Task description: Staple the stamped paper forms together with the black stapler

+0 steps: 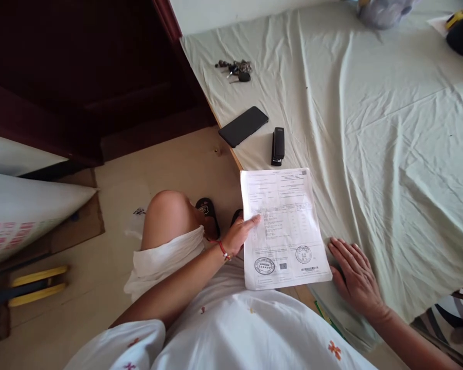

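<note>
While the left hand (241, 234) pinches the paper's (283, 226) edge, the right hand (355, 277) lies seemingly flat, fingers spread.

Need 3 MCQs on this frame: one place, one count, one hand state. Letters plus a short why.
1. Where does the stapler lie?
A. right of the phone
B. on the document
C. on the floor

2. How many round stamps show on the document?
A. none
B. two
C. four

3. What is the right hand doing?
A. lifting the keys
B. gripping the stapler
C. resting flat on the sheet

Answers:
1 A, it lies just beside the phone on the sheet.
2 B, two sit near the bottom edge.
3 C, its palm is down beside the document, while the left hand holds the document's edge.
</note>
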### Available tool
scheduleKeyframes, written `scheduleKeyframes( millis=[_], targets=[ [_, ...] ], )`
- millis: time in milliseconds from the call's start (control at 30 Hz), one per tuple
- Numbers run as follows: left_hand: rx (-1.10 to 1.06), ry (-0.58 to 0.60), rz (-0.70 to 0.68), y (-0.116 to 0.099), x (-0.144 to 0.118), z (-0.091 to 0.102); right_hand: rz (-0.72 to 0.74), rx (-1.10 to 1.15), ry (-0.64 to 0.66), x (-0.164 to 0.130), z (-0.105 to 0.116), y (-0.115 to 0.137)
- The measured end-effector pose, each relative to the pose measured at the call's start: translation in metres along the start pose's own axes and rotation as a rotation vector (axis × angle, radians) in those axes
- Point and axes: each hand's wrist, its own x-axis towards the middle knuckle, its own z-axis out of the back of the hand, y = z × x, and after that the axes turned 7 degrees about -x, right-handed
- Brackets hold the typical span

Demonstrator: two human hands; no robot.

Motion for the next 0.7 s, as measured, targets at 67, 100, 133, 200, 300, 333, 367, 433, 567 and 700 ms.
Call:
scheduleKeyframes(
  millis=[67, 100, 133, 200, 300, 333, 367, 433, 567, 700],
  targets=[
    [-0.008, -0.002, 0.018, -0.001, 0.006, 0.004, -0.008, 0.004, 0.015, 0.0, 0.0, 0.0],
    [-0.013, 0.005, 0.039, -0.001, 0.008, 0.006, -0.006, 0.005, 0.023, -0.001, -0.001, -0.001],
    [-0.021, 0.016, 0.067, -0.001, 0.009, 0.008, -0.008, 0.005, 0.026, -0.002, -0.001, -0.001],
    [-0.028, 0.046, 0.149, -0.003, 0.011, 0.01, -0.012, -0.004, 0.029, -0.004, -0.004, -0.003],
    [0.053, 0.009, 0.223, -0.012, 0.009, 0.009, -0.013, -0.036, 0.022, -0.004, -0.008, -0.004],
    [0.094, -0.008, 0.225, -0.016, 0.009, 0.007, -0.008, -0.044, 0.021, -0.003, -0.009, -0.004],
    [0.139, -0.01, 0.224, -0.02, 0.008, 0.006, -0.005, -0.054, 0.016, -0.002, -0.01, -0.004],
    [0.226, 0.021, 0.202, -0.029, 0.01, 0.005, 0.006, -0.066, 0.016, 0.0, -0.01, -0.004],
    [0.39, 0.133, 0.145, -0.041, 0.022, 0.009, -0.003, -0.048, 0.009, -0.001, -0.01, -0.004],
    [0.419, 0.19, 0.112, -0.038, 0.029, 0.018, -0.034, -0.028, 0.007, -0.004, -0.012, -0.004]
  ],
)
